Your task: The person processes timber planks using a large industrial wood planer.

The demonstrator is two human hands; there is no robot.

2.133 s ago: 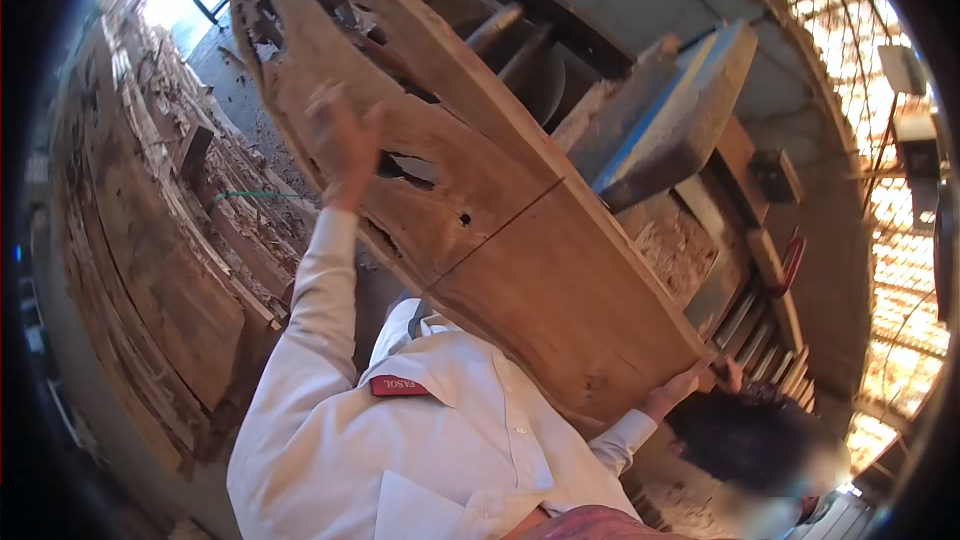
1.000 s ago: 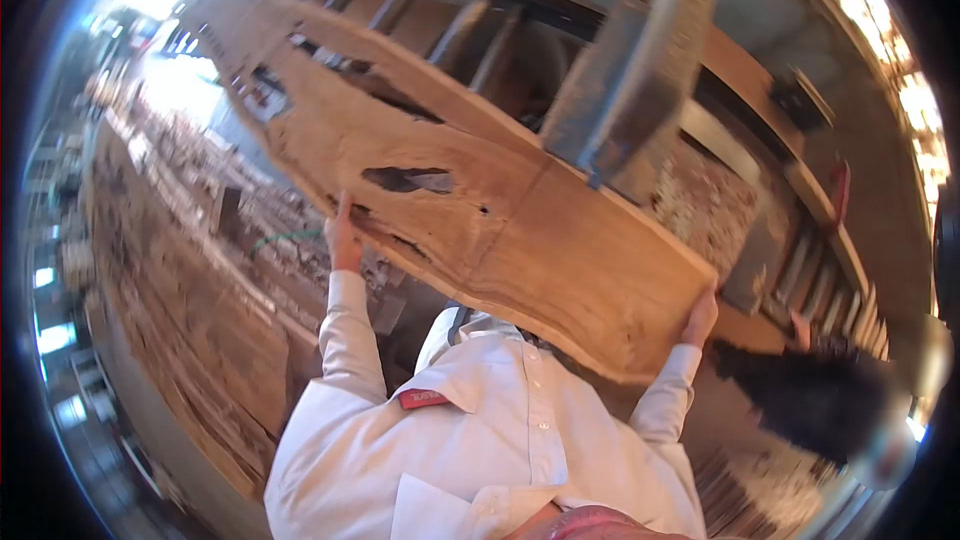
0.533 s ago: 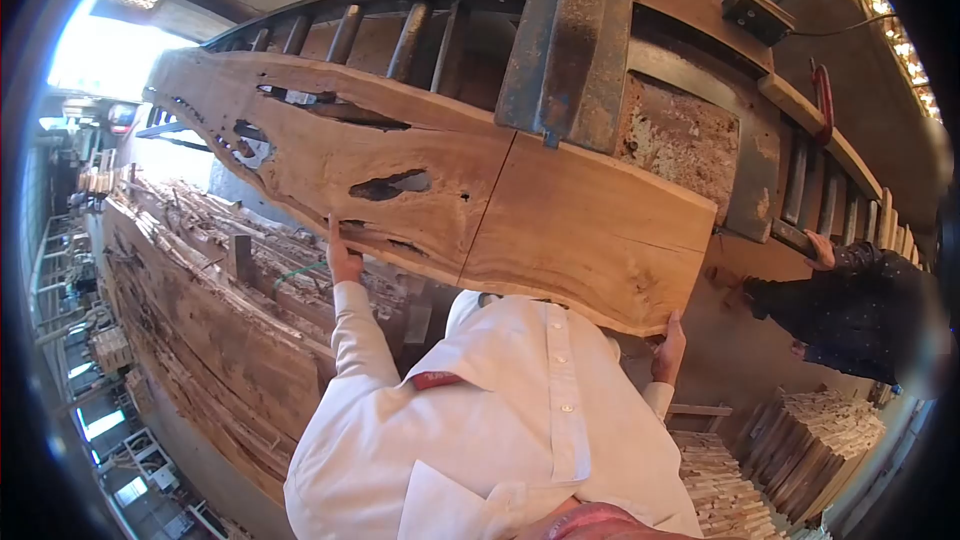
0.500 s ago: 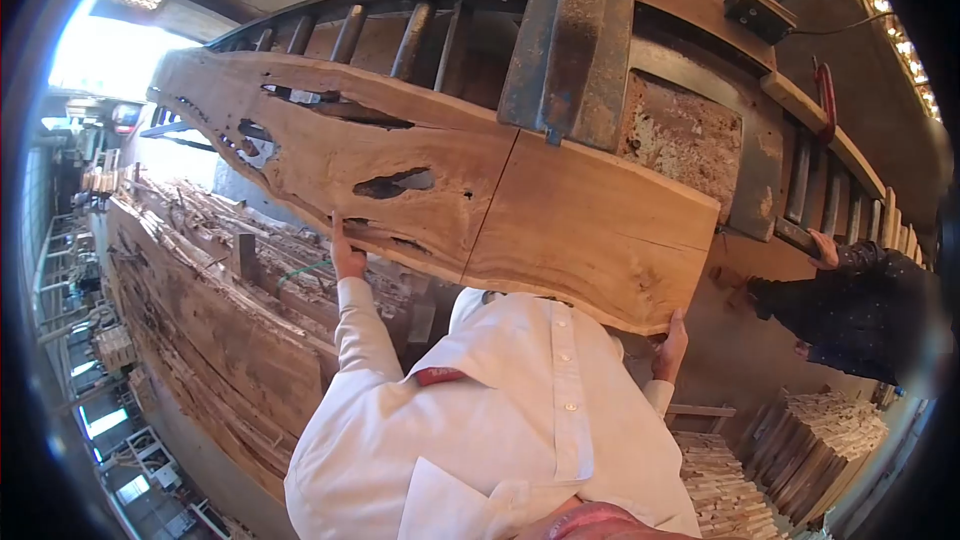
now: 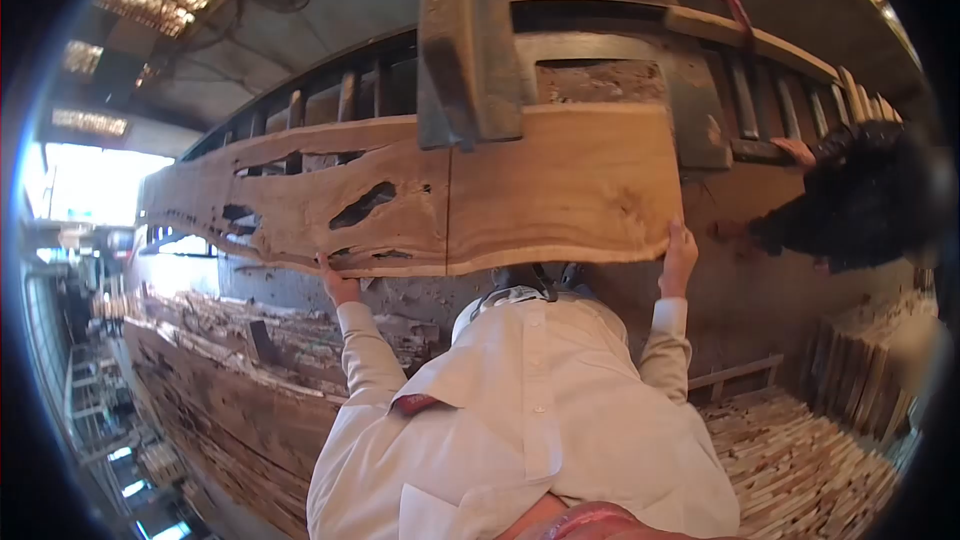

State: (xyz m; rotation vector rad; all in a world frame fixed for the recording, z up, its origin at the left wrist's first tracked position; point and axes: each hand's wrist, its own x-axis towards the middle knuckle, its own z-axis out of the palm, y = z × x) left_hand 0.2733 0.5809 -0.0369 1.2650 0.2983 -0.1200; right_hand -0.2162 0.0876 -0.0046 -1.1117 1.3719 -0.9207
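A long live-edge wood slab [image 5: 560,185] lies across the machine bed, with a dark straight line running across its width. Left of that line, the wood has several ragged dark holes. My left hand [image 5: 340,287] grips the near edge by the holes, its thumb over the top and its other fingers hidden underneath. At the near right corner, my right hand [image 5: 680,258] closes round the slab, fingertips on the end. A worn metal post [image 5: 455,40] stands over the far edge, close to the dark line.
Metal rollers [image 5: 345,97] run behind the slab and continue to the right. A person in dark clothes [image 5: 850,200] stands at right, one hand on the roller frame. Rough timber [image 5: 250,360] lies at lower left; stacked wood strips [image 5: 800,460] fill the lower right.
My view has turned, so the slab now looks more level. It covers more of the rusty plate behind it. Both hands keep their hold on its near side.
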